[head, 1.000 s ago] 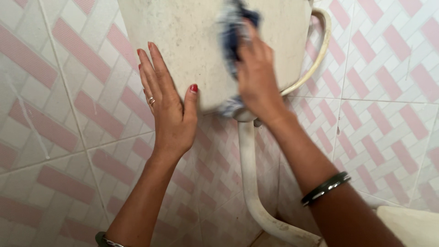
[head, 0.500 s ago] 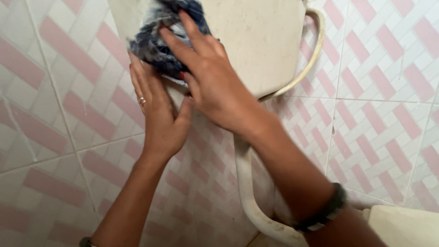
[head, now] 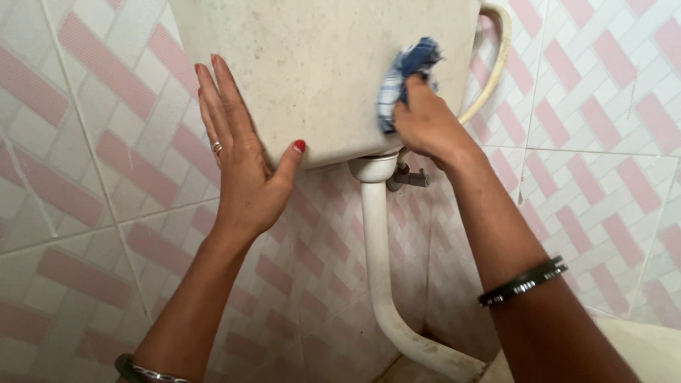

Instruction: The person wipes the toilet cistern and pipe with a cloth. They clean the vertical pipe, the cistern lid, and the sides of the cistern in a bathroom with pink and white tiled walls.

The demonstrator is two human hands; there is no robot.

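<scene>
A stained cream toilet cistern (head: pixel 319 64) hangs on the tiled wall at the top of the view. My left hand (head: pixel 241 163) lies flat against its left side, fingers spread, thumb under the bottom edge. A bunched blue and white checked cloth (head: pixel 404 78) is pressed to the cistern's lower right front by my right hand (head: pixel 429 124), which is closed around it. Both wrists wear dark bangles.
A white flush pipe (head: pixel 376 248) drops from the cistern's underside and bends right towards the floor. A small metal valve (head: pixel 410 177) sticks out beside it. A thin cream hose (head: pixel 496 64) loops at the cistern's right. Pink and white tiles (head: pixel 603 142) cover the wall.
My right hand has swept the cloth from the cistern's left side, next to my left hand, across to its lower right. My left hand has stayed flat on the left side.
</scene>
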